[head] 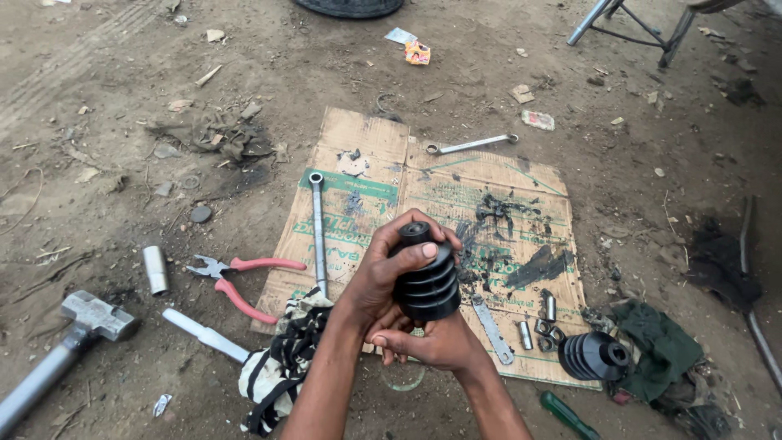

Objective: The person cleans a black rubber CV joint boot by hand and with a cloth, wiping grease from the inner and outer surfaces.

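both hands [407,305] seemingly grip the rubber boot [428,281] between them.

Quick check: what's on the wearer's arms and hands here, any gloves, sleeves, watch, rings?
Nothing worn that shows. Both forearms are bare from the bottom edge of the head view up to the wrists, with no sleeves or cuffs in sight. The left hand and right hand have no gloves, and no watch, bracelet or ring is visible. A thumbnail on the left hand looks short and unpainted. The upper arms are out of frame.
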